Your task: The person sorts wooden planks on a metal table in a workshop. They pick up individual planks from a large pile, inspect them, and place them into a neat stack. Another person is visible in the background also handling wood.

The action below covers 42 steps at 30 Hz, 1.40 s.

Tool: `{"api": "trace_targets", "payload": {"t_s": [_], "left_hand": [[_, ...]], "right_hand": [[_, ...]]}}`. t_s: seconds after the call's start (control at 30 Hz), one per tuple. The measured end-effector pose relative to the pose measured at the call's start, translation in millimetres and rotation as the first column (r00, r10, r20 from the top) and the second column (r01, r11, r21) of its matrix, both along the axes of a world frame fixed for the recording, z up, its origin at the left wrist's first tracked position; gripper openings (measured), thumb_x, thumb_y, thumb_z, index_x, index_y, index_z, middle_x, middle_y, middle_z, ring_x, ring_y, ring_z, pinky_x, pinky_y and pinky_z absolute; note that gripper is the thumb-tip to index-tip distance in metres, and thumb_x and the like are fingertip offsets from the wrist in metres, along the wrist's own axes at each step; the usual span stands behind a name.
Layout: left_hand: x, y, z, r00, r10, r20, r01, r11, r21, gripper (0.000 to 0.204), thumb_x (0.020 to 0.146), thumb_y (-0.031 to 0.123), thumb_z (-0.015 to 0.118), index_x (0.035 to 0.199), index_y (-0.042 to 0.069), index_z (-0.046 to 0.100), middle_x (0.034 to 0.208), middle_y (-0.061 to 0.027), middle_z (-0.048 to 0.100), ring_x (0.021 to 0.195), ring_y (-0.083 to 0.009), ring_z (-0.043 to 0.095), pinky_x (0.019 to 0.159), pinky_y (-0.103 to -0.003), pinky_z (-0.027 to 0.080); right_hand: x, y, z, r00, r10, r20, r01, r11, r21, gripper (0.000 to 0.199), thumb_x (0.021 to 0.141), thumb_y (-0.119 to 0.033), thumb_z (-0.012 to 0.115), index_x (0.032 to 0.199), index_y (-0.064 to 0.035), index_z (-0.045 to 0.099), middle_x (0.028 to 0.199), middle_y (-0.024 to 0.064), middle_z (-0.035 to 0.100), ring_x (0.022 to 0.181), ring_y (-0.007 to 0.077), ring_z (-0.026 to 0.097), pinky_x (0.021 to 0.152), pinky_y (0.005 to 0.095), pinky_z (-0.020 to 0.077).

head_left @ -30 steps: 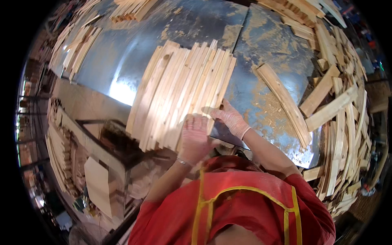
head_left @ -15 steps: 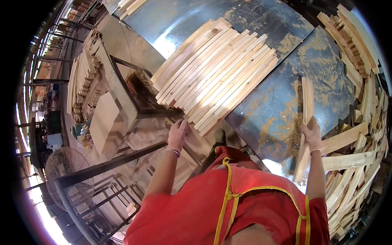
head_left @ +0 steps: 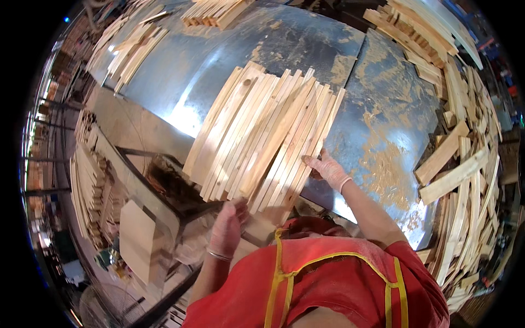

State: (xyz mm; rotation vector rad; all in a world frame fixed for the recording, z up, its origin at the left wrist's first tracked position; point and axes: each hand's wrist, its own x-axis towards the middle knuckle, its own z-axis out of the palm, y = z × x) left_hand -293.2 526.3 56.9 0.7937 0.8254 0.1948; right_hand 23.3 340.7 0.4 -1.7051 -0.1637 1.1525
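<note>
A row of long pale wooden strips (head_left: 232, 123) lies side by side on the metal table, their near ends jutting past its edge. One strip (head_left: 279, 142) lies at a slant across the others. At the right side of the row, my right hand (head_left: 328, 170) is closed over the edge of the outermost wooden strip (head_left: 330, 117). My left hand (head_left: 225, 227) is beside the near ends, fingers extended upward and holding nothing. Whether its fingertips touch the wood is hard to tell. Both hands look gloved.
Sawdust covers parts of the metal table (head_left: 306, 41). Loose offcuts (head_left: 454, 180) are heaped along its right side. More stacked strips stand at the far edge (head_left: 216, 12) and far left (head_left: 136, 54). At left is a frame with a pale board (head_left: 139, 240) and a wood stack (head_left: 87, 191).
My right hand has moved left from the separate strip on the table to the row's right side. That strip no longer lies apart. One strip in the row now slants. The view has shifted.
</note>
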Motion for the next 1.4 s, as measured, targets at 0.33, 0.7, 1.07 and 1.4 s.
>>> {"api": "trace_targets", "payload": {"t_s": [0.33, 0.7, 1.07, 1.4], "left_hand": [[157, 52, 106, 0.793, -0.566, -0.225, 0.589, 0.807, 0.046, 0.089, 0.088, 0.012, 0.079, 0.164, 0.0, 0.033, 0.14, -0.0207, 0.062, 0.12, -0.0271, 0.066, 0.092, -0.038, 0.063], [71, 83, -14, 0.668, 0.101, -0.737, 0.709, -0.39, 0.588, 0.063, 0.081, 0.023, 0.076, 0.14, 0.012, 0.058, 0.141, -0.0171, 0.057, 0.129, -0.0413, 0.057, 0.104, -0.052, 0.05], [178, 10, -42, 0.647, 0.087, -0.758, 0.749, -0.258, 0.61, 0.048, 0.097, 0.023, 0.066, 0.142, 0.01, 0.059, 0.124, -0.0172, 0.068, 0.114, -0.0378, 0.066, 0.093, -0.051, 0.054], [243, 39, -11, 0.729, 0.088, -0.679, 0.682, -0.005, 0.731, 0.057, 0.098, 0.037, 0.07, 0.14, -0.001, 0.063, 0.11, -0.0219, 0.071, 0.1, -0.0392, 0.071, 0.088, -0.049, 0.058]], "right_hand": [[-1, -5, -22, 0.994, -0.083, 0.066, 0.085, 0.996, -0.019, 0.114, 0.089, -0.047, 0.082, 0.167, 0.007, 0.019, 0.149, 0.0277, 0.059, 0.136, 0.0314, 0.06, 0.116, 0.0372, 0.0433], [96, -12, 4, 0.914, 0.374, 0.156, -0.375, 0.927, -0.028, 0.044, 0.095, -0.039, 0.071, 0.116, 0.0, 0.073, 0.103, 0.0125, 0.07, 0.092, 0.0226, 0.065, 0.079, 0.0385, 0.0538], [259, 148, 31, 0.441, 0.653, 0.616, -0.341, 0.757, -0.558, 0.038, 0.1, -0.022, 0.059, 0.135, -0.0128, 0.07, 0.125, 0.0127, 0.076, 0.123, 0.0367, 0.066, 0.104, 0.0427, 0.0528], [213, 38, 104, 0.736, 0.089, 0.671, -0.231, 0.965, 0.125, 0.064, 0.098, -0.044, 0.063, 0.15, -0.0063, 0.06, 0.145, 0.0208, 0.066, 0.141, 0.0341, 0.058, 0.121, 0.0406, 0.0425]]}}
